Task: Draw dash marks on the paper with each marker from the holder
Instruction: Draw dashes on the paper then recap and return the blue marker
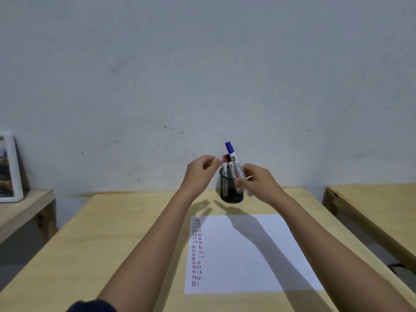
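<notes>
A black mesh holder [230,194] stands at the far edge of the wooden table [117,239], with a red-capped marker [225,170] and a dark-capped one in it. My right hand [256,183] grips a blue-capped white marker [233,158] by its lower barrel, tilted up above the holder. My left hand [200,171] hovers left of the holder, its fingertips at the red marker's cap; whether they pinch it I cannot tell. The white paper [247,251] lies in front, with columns of short red, blue and black dashes down its left side.
A grey wall rises right behind the table. A second wooden table [378,210] stands to the right, across a gap. On the left a lower table holds a white-framed picture [9,170] leaning on the wall.
</notes>
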